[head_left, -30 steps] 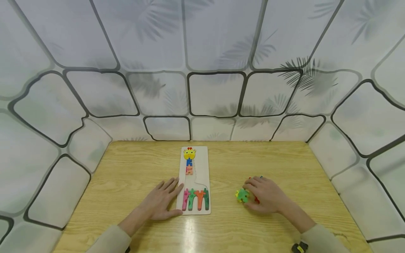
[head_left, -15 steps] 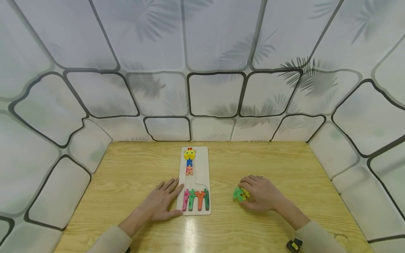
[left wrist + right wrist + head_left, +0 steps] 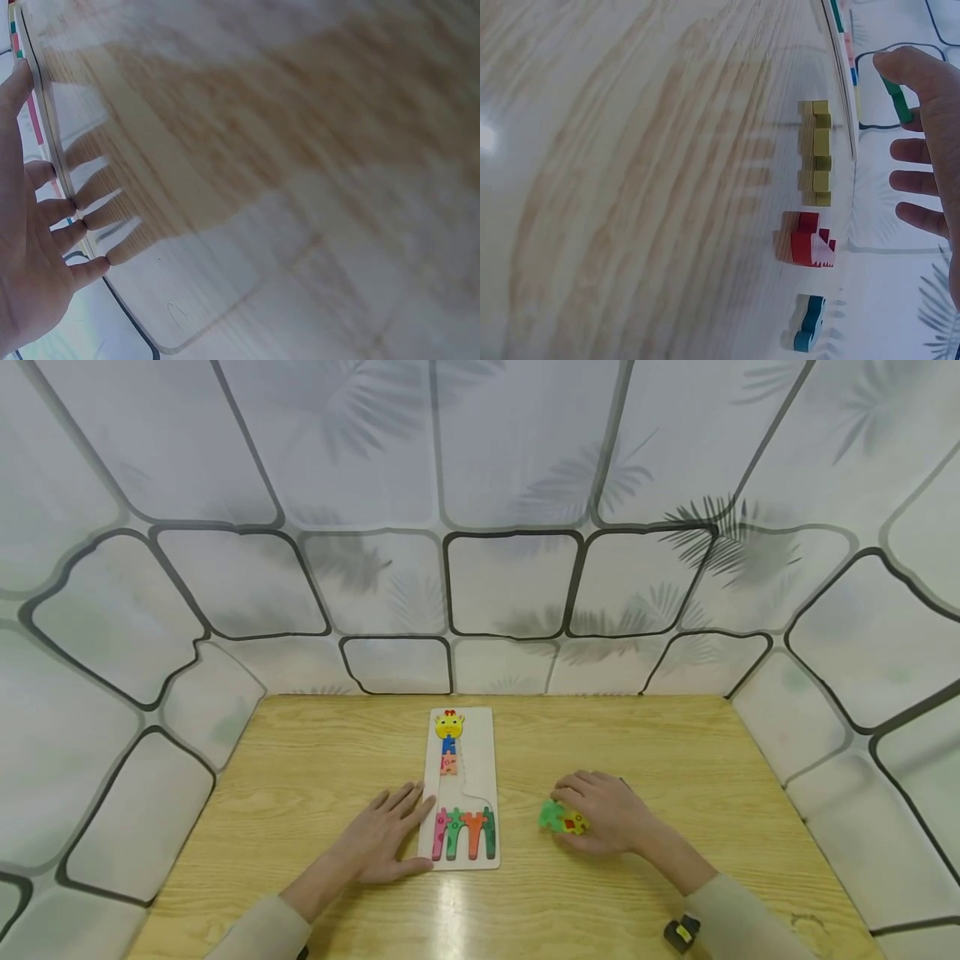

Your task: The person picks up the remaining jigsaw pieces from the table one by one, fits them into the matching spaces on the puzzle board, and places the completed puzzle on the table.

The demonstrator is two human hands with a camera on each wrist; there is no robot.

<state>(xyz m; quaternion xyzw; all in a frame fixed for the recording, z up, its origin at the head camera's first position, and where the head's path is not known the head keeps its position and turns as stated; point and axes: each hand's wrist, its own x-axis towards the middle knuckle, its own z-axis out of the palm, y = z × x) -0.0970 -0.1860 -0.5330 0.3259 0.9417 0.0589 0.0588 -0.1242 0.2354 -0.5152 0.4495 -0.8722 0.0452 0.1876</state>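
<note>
My left hand (image 3: 386,837) lies with fingers spread at the left edge of a white giraffe puzzle board (image 3: 478,752). In the left wrist view, the fingertips of this hand (image 3: 34,255) are right at the board's edge. The board carries a yellow giraffe head (image 3: 449,724), blue and pink neck pieces and several coloured leg pieces. To its right, my right hand (image 3: 607,810) pinches a green puzzle piece (image 3: 551,816) between thumb and forefinger, raised off the table in the right wrist view. Beneath it lies a yellow puzzle piece (image 3: 576,822), partly covered by hand and green piece.
In the right wrist view, a yellow puzzle piece (image 3: 821,154), red pieces (image 3: 806,244) and a teal piece (image 3: 810,324) lie on the wooden table (image 3: 337,743); the right hand hides the red and teal ones from the head view. Patterned fabric walls (image 3: 502,585) enclose the table.
My right hand has moved left and slightly away from me, carrying the green puzzle piece and uncovering more of the yellow one. My left hand and the board stay put.
</note>
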